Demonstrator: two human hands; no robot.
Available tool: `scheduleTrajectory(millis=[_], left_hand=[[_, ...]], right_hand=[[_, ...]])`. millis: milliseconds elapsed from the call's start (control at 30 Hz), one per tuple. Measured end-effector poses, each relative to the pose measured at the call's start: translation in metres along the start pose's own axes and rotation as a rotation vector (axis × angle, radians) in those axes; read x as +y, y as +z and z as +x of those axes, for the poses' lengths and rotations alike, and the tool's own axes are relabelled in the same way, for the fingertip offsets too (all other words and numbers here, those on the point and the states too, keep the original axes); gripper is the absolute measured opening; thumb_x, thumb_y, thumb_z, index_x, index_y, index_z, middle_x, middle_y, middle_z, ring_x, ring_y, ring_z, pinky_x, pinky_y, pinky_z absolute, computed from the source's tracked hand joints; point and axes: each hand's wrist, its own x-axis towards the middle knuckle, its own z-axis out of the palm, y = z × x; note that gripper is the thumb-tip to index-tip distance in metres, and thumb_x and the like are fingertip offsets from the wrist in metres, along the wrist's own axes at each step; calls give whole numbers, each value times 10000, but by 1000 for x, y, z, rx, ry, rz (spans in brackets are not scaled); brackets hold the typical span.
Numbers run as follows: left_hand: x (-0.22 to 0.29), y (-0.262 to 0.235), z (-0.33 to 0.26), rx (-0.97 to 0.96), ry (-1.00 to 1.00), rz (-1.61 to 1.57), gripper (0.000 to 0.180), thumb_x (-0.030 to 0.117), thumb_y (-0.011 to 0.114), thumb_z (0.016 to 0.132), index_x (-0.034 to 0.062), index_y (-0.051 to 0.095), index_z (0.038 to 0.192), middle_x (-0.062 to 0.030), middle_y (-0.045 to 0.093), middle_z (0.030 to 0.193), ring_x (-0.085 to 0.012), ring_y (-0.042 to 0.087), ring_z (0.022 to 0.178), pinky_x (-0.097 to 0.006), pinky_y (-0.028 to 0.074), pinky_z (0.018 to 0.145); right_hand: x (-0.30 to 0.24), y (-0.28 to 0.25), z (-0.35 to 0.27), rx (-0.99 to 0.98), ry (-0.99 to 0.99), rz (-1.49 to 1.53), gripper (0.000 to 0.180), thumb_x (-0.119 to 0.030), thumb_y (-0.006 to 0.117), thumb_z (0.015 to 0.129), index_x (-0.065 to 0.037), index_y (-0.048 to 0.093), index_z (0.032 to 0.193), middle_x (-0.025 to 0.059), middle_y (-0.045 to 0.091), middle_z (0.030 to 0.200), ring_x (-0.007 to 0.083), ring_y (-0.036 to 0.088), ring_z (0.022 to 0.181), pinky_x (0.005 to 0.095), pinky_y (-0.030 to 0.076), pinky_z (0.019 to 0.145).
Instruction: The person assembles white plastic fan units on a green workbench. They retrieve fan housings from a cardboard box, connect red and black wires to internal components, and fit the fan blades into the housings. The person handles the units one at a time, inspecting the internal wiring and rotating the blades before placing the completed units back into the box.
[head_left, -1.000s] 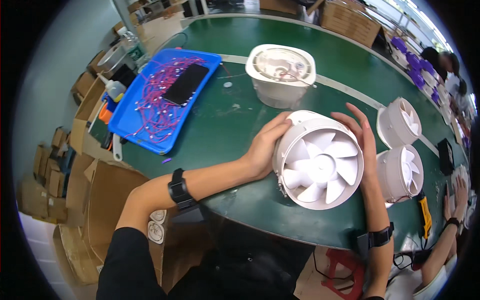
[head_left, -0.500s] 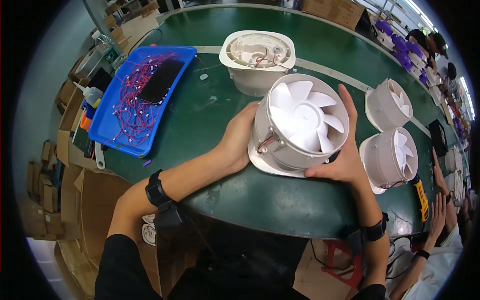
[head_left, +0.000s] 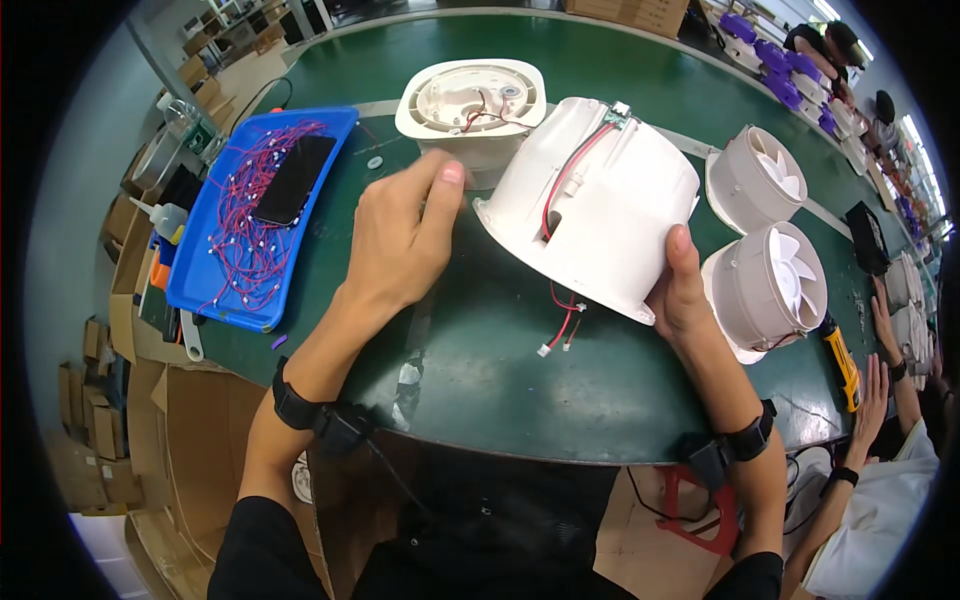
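Note:
My right hand [head_left: 683,290] holds a white fan housing [head_left: 610,215] by its right end, thumb over the wall. The housing lies tilted on its side, its flared rim toward me. Red and black wires run along its wall from a small green circuit board [head_left: 617,117] into a slot. Wire ends with white connectors [head_left: 545,350] hang below the rim. My left hand [head_left: 400,235] is off the housing, just left of it; its thumb is raised, its other fingers curled away, blurred and partly hidden. Behind it stands a white oval-topped base [head_left: 470,95] with wires inside.
To the left lies a blue tray [head_left: 175,285] with red wires [head_left: 245,235] and a black phone [head_left: 295,180]. Two fan housings [head_left: 755,180] stand at right, near a yellow tool [head_left: 842,365]. A co-worker's hands [head_left: 875,400] rest at the far right edge.
The fan housing has been turned from fan-face up onto its side, showing its wires. My left hand has let go and moved left; my right hand keeps its hold.

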Motion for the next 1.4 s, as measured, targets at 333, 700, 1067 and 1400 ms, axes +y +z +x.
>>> scheduleTrajectory(millis=[333, 700, 1067, 1400], left_hand=[[27, 6, -13, -212, 272, -361, 1077, 310, 803, 674, 51, 182, 1515, -242, 363, 1454, -391, 418, 1329, -447, 375, 1071], [15, -5, -6, -54, 328, -242, 347, 212, 503, 949, -17, 536, 1208, -196, 624, 1069, -287, 638, 974, -380, 491, 851], [-86, -56, 12, -90, -339, 601, 325, 305, 610, 887, -11, 686, 894, -241, 671, 768, -419, 664, 816, -579, 456, 894], [-85, -49, 5, -86, -366, 614, 306, 292, 646, 855, -12, 679, 856, -241, 684, 843, -431, 655, 901, -711, 317, 1004]], right_hand=[[-5, 19, 0, -73, -223, -306, 1059, -390, 836, 661, -79, 217, 1463, 201, 462, 1305, 302, 474, 1236, 406, 384, 1044], [-8, 30, -6, 9, -164, -368, 1140, -523, 859, 590, -67, 253, 1441, 183, 481, 1271, 295, 517, 1199, 388, 421, 1011], [-6, 26, -2, 36, -189, -430, 1189, -704, 775, 594, -56, 261, 1448, 185, 461, 1281, 297, 486, 1222, 399, 394, 1029], [-7, 26, -2, 10, -172, -433, 1190, -686, 770, 601, -46, 249, 1459, 189, 459, 1279, 314, 473, 1240, 409, 384, 1039]])
